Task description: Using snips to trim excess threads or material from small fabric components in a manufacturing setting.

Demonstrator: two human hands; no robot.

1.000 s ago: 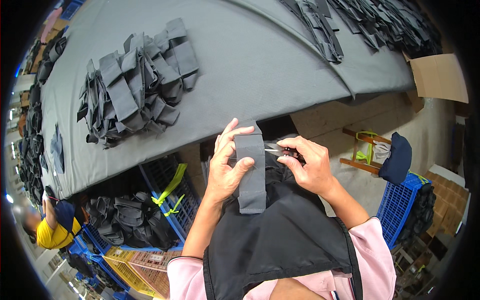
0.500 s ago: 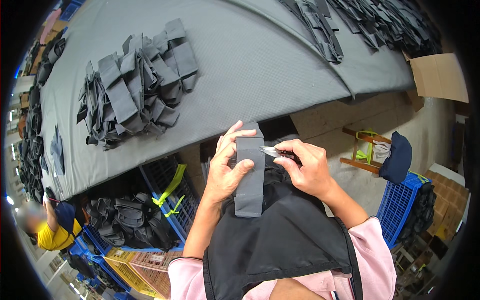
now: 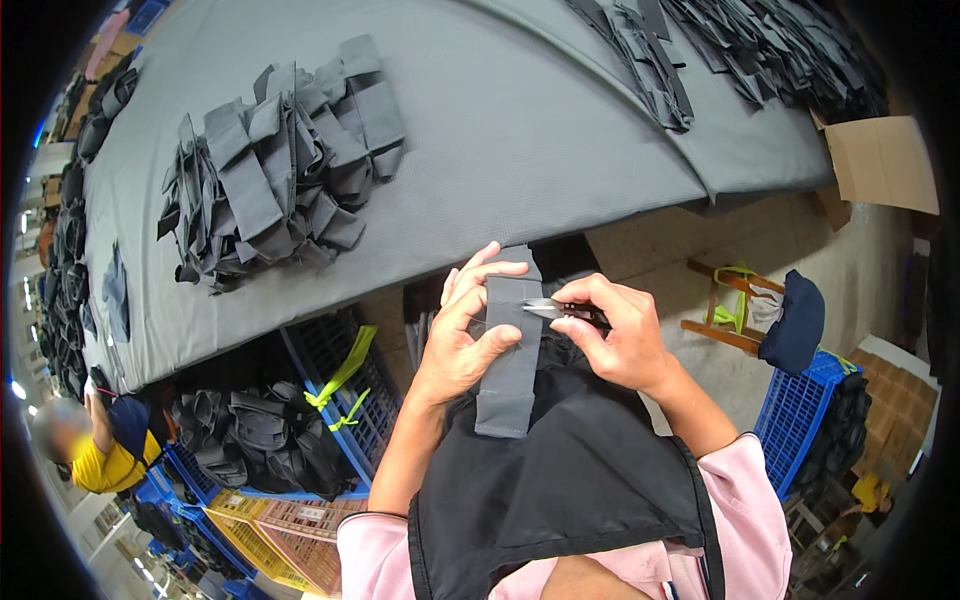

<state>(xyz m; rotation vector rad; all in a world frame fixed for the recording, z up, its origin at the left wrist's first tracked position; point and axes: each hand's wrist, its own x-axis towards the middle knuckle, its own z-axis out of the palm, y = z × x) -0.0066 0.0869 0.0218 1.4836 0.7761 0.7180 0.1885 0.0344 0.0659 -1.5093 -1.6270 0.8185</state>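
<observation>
A dark grey sewn fabric strip (image 3: 510,378) hangs lengthwise in front of my black apron. My left hand (image 3: 460,345) grips its left side, thumb in front and fingers around the upper part. In my right hand (image 3: 625,338) is a pair of thread snips (image 3: 545,307), pinched between thumb and fingers. Their metal tips point left and lie over the strip's right edge, close to a seam. Whether the blades are cutting a thread is too small to tell. A heap of similar grey strips (image 3: 255,190) lies on the cloth-covered table (image 3: 480,150) ahead.
More dark pieces (image 3: 770,45) are piled at the far right of the table. Blue crates (image 3: 350,400) with black bags stand below left. On the right are a wooden stool (image 3: 725,310), another blue crate (image 3: 795,425) and a cardboard box (image 3: 880,165). A person in yellow (image 3: 115,462) is at far left.
The strip and my left hand have shifted slightly right in the picture. The snips' tips now reach farther over the strip. My right hand keeps its grip.
</observation>
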